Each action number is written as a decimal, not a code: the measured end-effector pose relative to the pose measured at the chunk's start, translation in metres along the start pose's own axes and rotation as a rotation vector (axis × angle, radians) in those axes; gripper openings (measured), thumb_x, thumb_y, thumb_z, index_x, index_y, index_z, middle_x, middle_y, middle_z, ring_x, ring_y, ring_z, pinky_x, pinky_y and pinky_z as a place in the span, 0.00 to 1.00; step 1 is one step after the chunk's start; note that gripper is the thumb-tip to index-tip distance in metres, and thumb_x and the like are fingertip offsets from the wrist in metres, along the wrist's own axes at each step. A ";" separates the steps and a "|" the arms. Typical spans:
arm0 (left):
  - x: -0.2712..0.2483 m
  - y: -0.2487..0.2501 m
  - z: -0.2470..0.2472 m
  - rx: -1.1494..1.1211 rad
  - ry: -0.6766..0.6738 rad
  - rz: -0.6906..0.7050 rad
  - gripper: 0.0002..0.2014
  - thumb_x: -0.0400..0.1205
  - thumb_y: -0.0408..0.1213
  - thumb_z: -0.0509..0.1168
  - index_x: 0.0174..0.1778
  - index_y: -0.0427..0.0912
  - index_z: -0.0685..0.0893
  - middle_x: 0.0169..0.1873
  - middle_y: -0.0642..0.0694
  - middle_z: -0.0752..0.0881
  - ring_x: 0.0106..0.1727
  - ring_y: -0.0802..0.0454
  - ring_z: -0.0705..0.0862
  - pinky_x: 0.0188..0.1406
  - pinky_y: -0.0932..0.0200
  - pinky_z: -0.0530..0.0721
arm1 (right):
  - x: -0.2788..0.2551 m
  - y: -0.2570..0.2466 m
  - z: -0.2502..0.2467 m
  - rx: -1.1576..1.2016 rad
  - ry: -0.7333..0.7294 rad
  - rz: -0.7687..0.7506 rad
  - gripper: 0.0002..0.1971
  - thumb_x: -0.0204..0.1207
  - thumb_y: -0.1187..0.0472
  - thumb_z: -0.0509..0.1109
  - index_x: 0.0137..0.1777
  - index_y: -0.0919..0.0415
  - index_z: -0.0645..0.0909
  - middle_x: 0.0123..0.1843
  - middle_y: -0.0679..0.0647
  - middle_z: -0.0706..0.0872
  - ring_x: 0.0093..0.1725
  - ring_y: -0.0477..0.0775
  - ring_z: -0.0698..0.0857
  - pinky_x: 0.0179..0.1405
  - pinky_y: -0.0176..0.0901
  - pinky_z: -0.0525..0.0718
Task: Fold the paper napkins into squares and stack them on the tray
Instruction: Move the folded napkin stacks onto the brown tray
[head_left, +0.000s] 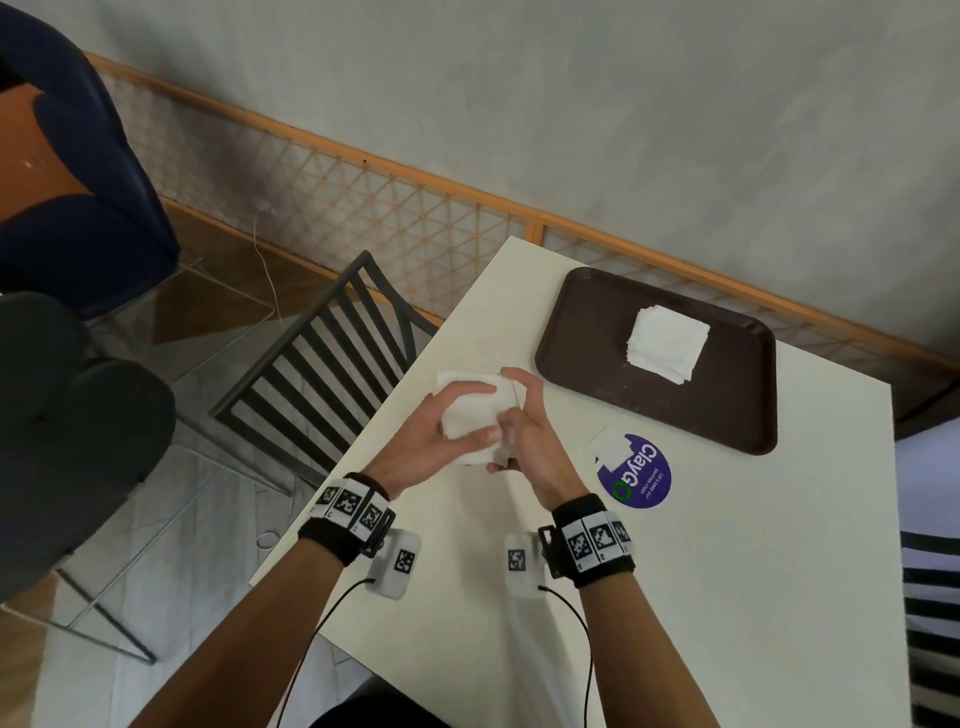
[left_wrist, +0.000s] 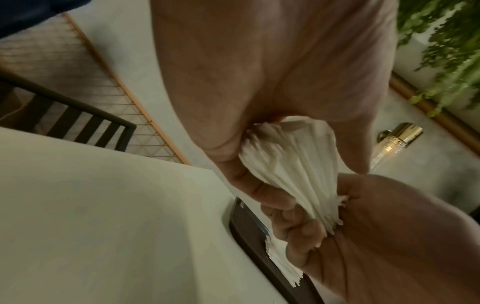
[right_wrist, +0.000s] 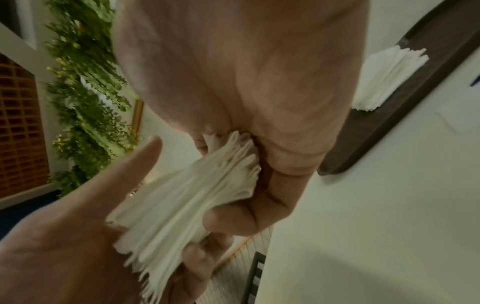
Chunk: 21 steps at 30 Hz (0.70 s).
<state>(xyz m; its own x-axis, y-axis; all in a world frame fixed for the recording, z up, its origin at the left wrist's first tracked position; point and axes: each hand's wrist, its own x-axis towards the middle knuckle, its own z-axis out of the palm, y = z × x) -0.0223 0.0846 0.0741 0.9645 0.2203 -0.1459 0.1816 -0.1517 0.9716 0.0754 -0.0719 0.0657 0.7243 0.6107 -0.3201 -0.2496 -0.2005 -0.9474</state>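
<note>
We see the left hand and right hand both gripping a thick wad of napkins above the tabletop. Just beyond, a folded stack sits on the brown tray.

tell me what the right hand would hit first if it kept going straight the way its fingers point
Probably the bundle of napkins it already grips together with the left hand. The right hand points up and left across the table, away from the tray; past the napkins the line likely meets the left hand.
</note>
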 end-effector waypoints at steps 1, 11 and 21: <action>0.002 0.003 0.002 0.052 -0.023 0.017 0.33 0.80 0.53 0.83 0.80 0.68 0.78 0.75 0.55 0.80 0.76 0.51 0.79 0.77 0.42 0.84 | 0.000 -0.003 -0.003 -0.002 0.004 -0.004 0.25 0.93 0.62 0.53 0.80 0.31 0.68 0.69 0.60 0.85 0.60 0.62 0.91 0.46 0.57 0.94; 0.071 0.043 0.030 0.105 -0.108 0.105 0.32 0.71 0.34 0.89 0.69 0.58 0.88 0.72 0.51 0.78 0.71 0.53 0.83 0.61 0.63 0.88 | -0.004 -0.024 -0.078 0.083 0.180 -0.134 0.22 0.92 0.68 0.55 0.78 0.43 0.70 0.72 0.62 0.83 0.52 0.59 0.90 0.33 0.51 0.85; 0.245 0.092 0.149 -0.018 -0.073 -0.028 0.30 0.85 0.42 0.77 0.80 0.69 0.75 0.62 0.48 0.92 0.63 0.46 0.91 0.69 0.37 0.90 | 0.064 -0.052 -0.236 -0.148 0.498 -0.184 0.22 0.94 0.69 0.53 0.82 0.47 0.64 0.59 0.49 0.84 0.45 0.51 0.89 0.40 0.59 0.90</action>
<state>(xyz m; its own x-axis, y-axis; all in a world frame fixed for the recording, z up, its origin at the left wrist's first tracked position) 0.2597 -0.0193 0.0998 0.9706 0.1530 -0.1857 0.2059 -0.1293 0.9700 0.2862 -0.2028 0.0929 0.9730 0.2167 -0.0797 -0.0231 -0.2522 -0.9674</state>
